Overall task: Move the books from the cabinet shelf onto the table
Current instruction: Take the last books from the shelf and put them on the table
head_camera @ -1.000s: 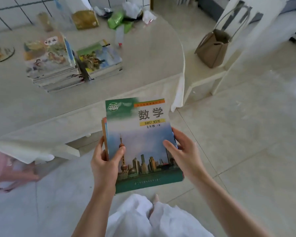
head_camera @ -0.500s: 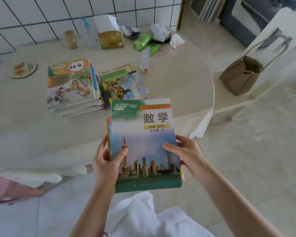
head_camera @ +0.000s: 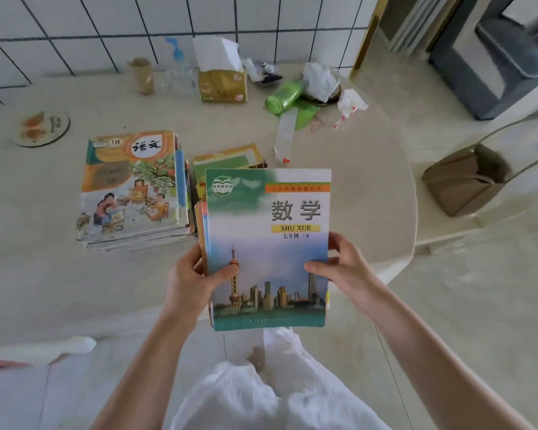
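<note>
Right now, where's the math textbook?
Head view, centre: the math textbook tops a bundle held by left hand and right hand over the table's near edge, beside the stacked books.

You see soft, even daylight with faint shadows. The book cover (head_camera: 267, 243) between your hands is sharp; beyond it the wall tiles (head_camera: 106, 32) bow with wide-angle distortion, and the far right edge smears with blur.
</note>
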### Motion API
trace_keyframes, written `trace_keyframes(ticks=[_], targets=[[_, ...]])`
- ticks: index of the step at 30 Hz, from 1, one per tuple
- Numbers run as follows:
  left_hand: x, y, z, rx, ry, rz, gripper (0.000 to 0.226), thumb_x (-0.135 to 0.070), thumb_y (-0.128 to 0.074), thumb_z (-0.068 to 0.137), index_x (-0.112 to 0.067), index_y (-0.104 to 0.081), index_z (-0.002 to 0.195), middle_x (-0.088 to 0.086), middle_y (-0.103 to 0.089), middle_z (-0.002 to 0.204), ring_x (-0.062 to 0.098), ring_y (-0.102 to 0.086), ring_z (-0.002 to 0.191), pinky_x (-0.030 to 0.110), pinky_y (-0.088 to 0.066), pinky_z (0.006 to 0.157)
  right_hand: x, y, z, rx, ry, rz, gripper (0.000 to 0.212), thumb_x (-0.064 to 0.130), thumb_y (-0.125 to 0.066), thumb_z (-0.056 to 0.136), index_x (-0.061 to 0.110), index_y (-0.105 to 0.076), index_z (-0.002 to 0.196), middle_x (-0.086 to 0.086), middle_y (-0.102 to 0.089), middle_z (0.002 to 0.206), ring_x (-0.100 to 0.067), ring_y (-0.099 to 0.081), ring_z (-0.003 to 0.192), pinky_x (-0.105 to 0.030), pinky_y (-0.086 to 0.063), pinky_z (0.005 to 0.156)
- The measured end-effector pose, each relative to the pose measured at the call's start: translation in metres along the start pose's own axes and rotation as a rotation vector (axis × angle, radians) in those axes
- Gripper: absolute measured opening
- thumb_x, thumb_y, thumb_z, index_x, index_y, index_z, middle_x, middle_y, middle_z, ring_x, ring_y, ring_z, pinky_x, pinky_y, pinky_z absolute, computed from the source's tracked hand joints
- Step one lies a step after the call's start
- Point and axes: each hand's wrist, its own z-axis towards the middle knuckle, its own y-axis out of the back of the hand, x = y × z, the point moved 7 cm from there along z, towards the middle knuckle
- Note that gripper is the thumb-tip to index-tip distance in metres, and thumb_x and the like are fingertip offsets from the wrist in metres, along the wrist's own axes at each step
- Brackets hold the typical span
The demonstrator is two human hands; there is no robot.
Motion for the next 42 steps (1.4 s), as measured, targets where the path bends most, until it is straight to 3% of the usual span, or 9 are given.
trace_keyframes(ticks=[9,13,17,21,25,32,35,38,42], targets=[[-0.004,-0.017,0.051,-0.108,-0.049,0.194,0.046,0.018,-0.082,0.055,-0.018,-0.064,0.076,-0.019,-0.069,0.058,-0.005,-0.064,0.060,0.009,-0.049,0.054,0.007,0.016,0.074,0.117,0.215,-0.180,0.062,-0.017,-0.071,0.068,0.027,-0.048,0.105,0.000,-0.064,0.109,-0.009,-0.062,0.099,-0.026,-0.053,0.083],[-0.010,-0.029,0.055,-0.167,-0.151,0.307,0.052,0.005,-0.091,0.047,-0.031,-0.063,0.071,-0.032,-0.065,0.060,-0.018,-0.061,0.063,0.008,-0.046,0.056,0.000,0.019,0.097,0.134,0.299,-0.347,0.046,0.023,-0.076,0.067,0.012,-0.060,0.109,0.001,-0.067,0.107,-0.012,-0.063,0.102,-0.032,-0.051,0.090],[0.007,-0.025,0.061,-0.218,-0.128,0.350,0.057,0.006,-0.090,0.052,-0.043,-0.071,0.074,-0.034,-0.068,0.074,-0.015,-0.063,0.073,0.011,-0.051,0.067,-0.007,0.016,0.114,0.155,0.318,-0.351,0.051,0.021,-0.074,0.067,0.011,-0.051,0.111,0.000,-0.061,0.107,-0.022,-0.060,0.103,-0.036,-0.048,0.089],[0.020,-0.028,0.060,-0.266,-0.140,0.395,0.041,0.005,-0.089,0.054,-0.017,-0.069,0.082,-0.017,-0.068,0.078,-0.021,-0.060,0.072,0.001,-0.044,0.066,-0.018,0.013,0.122,0.194,0.298,-0.357,0.048,0.020,-0.076,0.067,0.010,-0.054,0.108,0.031,-0.058,0.102,0.005,-0.058,0.095,-0.017,-0.045,0.086],[0.031,-0.031,0.060,-0.234,-0.107,0.387,0.044,0.006,-0.087,0.060,-0.022,-0.066,0.088,-0.025,-0.069,0.079,-0.018,-0.062,0.078,0.003,-0.047,0.072,-0.023,0.026,0.123,0.139,0.265,-0.353,0.054,0.000,-0.082,0.069,0.028,-0.051,0.104,0.029,-0.062,0.098,0.008,-0.059,0.090,-0.008,-0.043,0.080],[0.031,-0.027,0.072,-0.105,-0.096,0.384,0.048,0.004,-0.085,0.064,-0.010,-0.065,0.104,-0.041,-0.065,0.089,-0.016,-0.062,0.084,0.002,-0.045,0.074,-0.032,0.026,0.127,0.139,0.161,-0.269,0.055,-0.009,-0.075,0.072,0.026,-0.058,0.110,0.022,-0.070,0.104,0.000,-0.065,0.100,-0.023,-0.048,0.090],[0.027,-0.025,0.076,-0.102,-0.062,0.388,0.048,-0.001,-0.087,0.062,-0.023,-0.065,0.098,-0.040,-0.066,0.087,-0.013,-0.064,0.081,0.007,-0.049,0.072,-0.033,0.024,0.128,0.129,0.155,-0.247,0.043,-0.005,-0.076,0.074,0.013,-0.061,0.109,0.019,-0.071,0.101,-0.004,-0.066,0.101,-0.042,-0.050,0.095],[0.025,-0.025,0.081,-0.126,0.021,0.306,0.047,0.006,-0.085,0.060,-0.024,-0.064,0.089,-0.034,-0.068,0.076,-0.012,-0.065,0.071,0.010,-0.050,0.065,-0.025,0.018,0.124,0.162,0.112,-0.213,0.049,0.002,-0.075,0.077,0.030,-0.056,0.112,0.022,-0.068,0.105,-0.012,-0.062,0.109,-0.044,-0.048,0.096],[0.011,-0.019,0.084,-0.149,0.069,0.210,0.045,0.013,-0.082,0.061,-0.019,-0.067,0.089,-0.019,-0.073,0.074,-0.003,-0.067,0.067,0.014,-0.052,0.060,0.009,0.014,0.127,0.208,0.165,-0.226,0.045,0.020,-0.071,0.071,0.031,-0.054,0.111,0.020,-0.066,0.104,-0.013,-0.062,0.099,-0.024,-0.051,0.082]])
